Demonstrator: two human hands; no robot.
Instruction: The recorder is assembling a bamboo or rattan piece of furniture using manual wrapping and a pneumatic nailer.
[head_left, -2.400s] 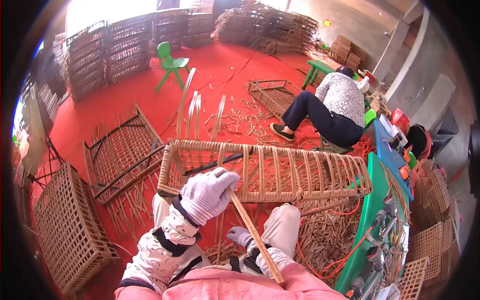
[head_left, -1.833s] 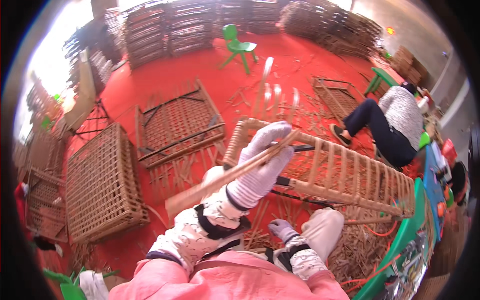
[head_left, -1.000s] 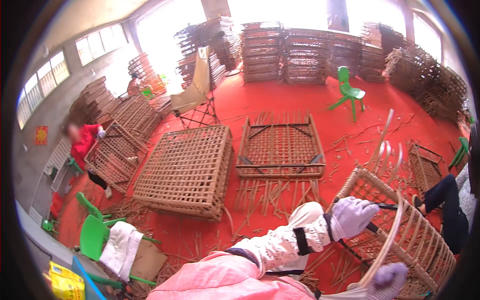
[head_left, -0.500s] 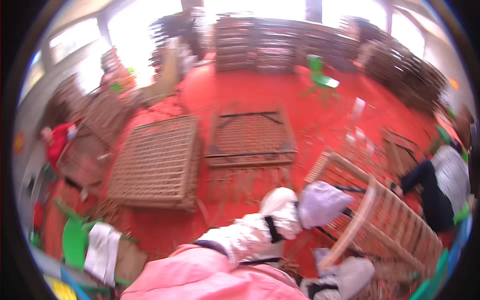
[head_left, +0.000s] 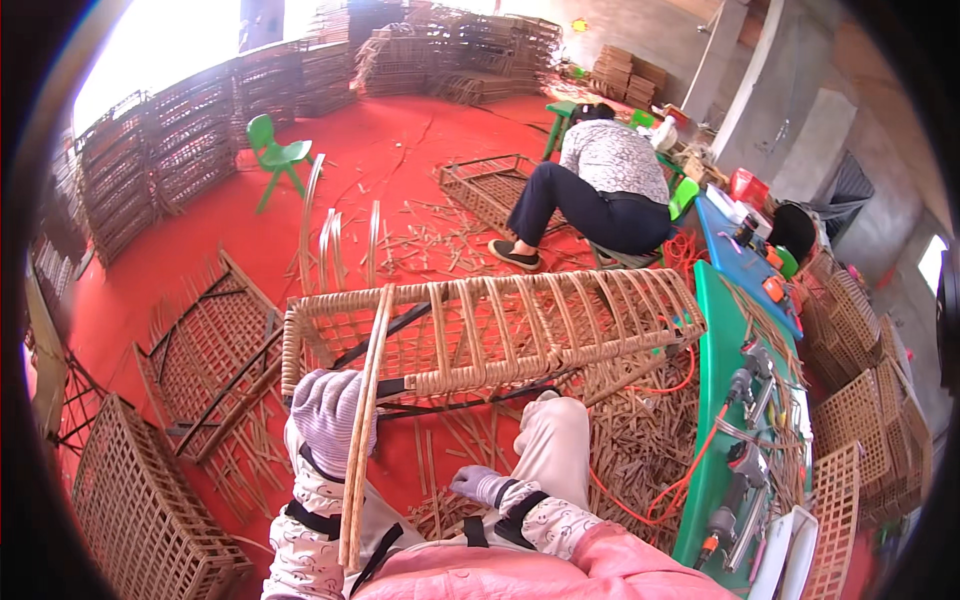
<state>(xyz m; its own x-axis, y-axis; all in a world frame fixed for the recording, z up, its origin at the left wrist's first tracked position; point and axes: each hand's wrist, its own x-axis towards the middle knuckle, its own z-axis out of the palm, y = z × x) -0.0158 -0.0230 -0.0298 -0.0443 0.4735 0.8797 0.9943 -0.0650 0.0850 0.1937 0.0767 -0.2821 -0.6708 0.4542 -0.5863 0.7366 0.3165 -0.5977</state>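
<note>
A woven rattan frame (head_left: 485, 335) tilts across my lap, with wrapped rims and pale strips over dark bars. My left hand (head_left: 335, 415), in a striped light glove, closes round its near left corner. A long doubled rattan strip (head_left: 362, 440) runs from the rim down past that hand toward me. My right hand (head_left: 478, 485), in a grey glove, rests low beside my right knee, below the frame. Its fingers are loosely apart, with nothing visible in them.
Cut strips (head_left: 640, 445) heap right of my knee. A green table (head_left: 715, 400) carries power tools (head_left: 735, 500) and orange hoses. Ahead, a co-worker (head_left: 615, 170) bends over another frame (head_left: 490, 190). Woven panels (head_left: 150, 500) lie left; a green chair (head_left: 280, 155) stands farther off.
My view has swung right, bringing the rattan frame to the middle. My left hand is now at its near left corner. The right hand has come into clearer view below it.
</note>
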